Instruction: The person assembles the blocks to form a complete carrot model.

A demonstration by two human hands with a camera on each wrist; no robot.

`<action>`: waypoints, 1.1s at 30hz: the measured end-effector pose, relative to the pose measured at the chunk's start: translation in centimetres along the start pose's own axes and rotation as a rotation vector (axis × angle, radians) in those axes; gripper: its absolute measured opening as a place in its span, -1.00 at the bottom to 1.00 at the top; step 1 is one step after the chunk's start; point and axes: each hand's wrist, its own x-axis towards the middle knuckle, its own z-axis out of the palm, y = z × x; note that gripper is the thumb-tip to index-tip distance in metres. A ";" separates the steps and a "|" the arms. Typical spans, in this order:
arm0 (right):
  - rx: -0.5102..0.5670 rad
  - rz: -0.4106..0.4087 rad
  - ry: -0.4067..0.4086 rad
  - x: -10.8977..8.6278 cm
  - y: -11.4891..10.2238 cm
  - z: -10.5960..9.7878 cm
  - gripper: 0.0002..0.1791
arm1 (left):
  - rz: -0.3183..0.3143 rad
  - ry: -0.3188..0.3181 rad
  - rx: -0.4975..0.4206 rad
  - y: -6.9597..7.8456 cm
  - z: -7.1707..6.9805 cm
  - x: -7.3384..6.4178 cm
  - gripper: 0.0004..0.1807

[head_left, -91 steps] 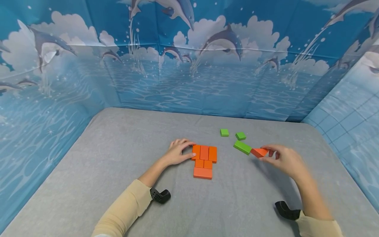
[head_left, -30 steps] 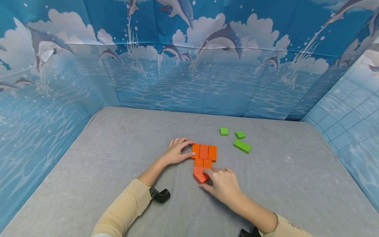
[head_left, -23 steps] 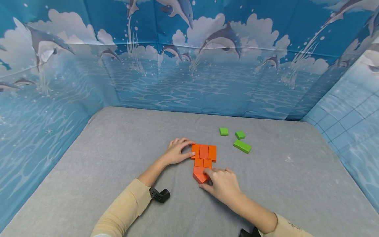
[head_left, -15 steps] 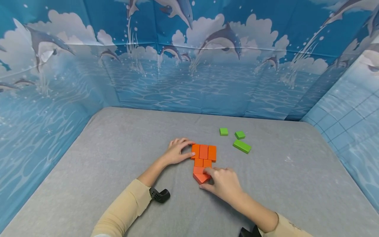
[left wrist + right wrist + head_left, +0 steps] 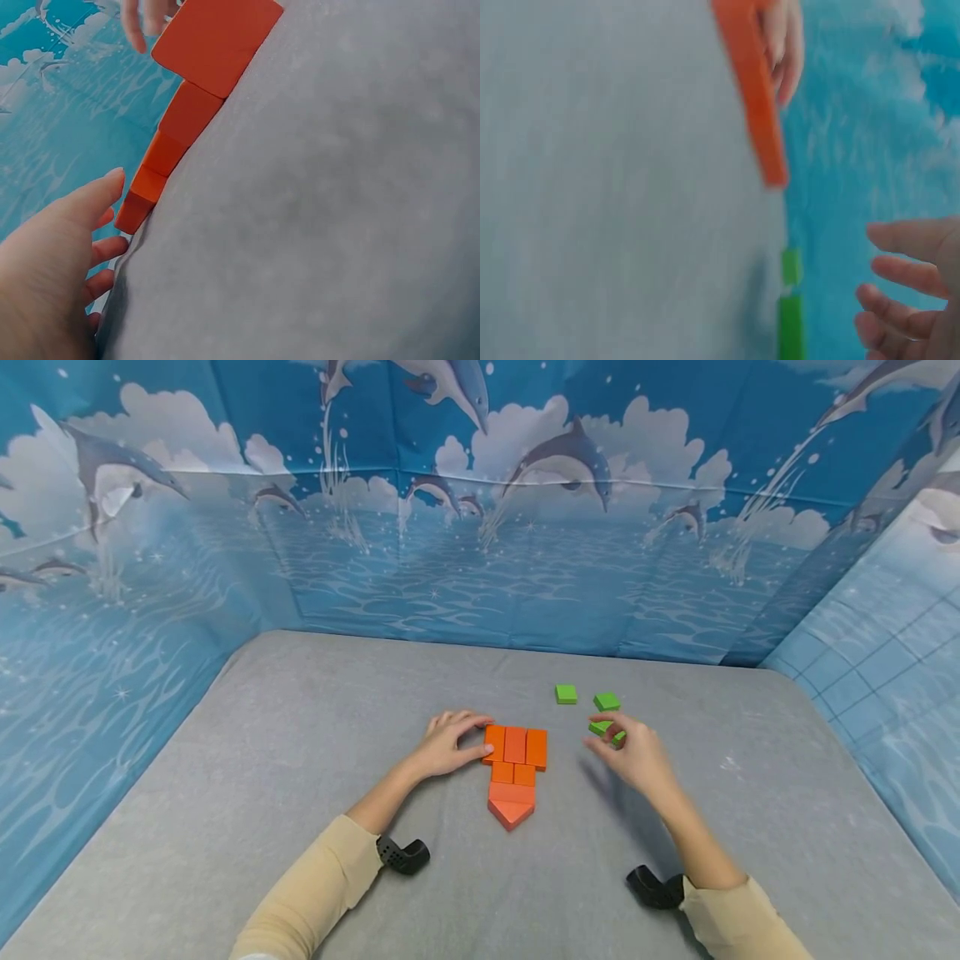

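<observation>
Orange blocks lie joined in a flat figure: three upright blocks on top, two small blocks below them, a long block, then a triangular block pointing towards me. My left hand rests at the figure's upper left, thumb and forefinger at the edges of the leftmost orange block. Over the long green block hovers my right hand, thumb and forefinger apart with nothing between them, partly hiding that block. The right wrist view is blurred; the right hand has spread fingers there.
Two small green blocks, one squarish and one turned at an angle, lie behind the long green one. The grey cloth-covered table meets a blue dolphin-print curtain at its back and sides.
My right hand brought the triangular block from beside the green blocks to the figure's near end, let it go, and moved back up and right. The left hand stayed in place.
</observation>
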 end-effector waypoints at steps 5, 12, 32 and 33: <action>-0.025 0.064 0.039 0.4 3.1 -0.3 -0.61 | 0.007 -0.005 -0.013 0.3 -0.2 -0.3 -0.47; -0.077 0.144 0.037 0.1 5.7 -0.7 -0.50 | 0.025 -0.008 0.003 1.0 0.0 -1.3 -0.48; -0.012 0.124 0.050 -0.1 7.6 0.1 -0.60 | 0.052 0.064 0.064 1.5 1.1 -2.3 -0.45; -0.008 0.117 0.060 0.0 7.7 0.2 -0.61 | 0.051 0.066 0.065 1.5 1.1 -2.3 -0.45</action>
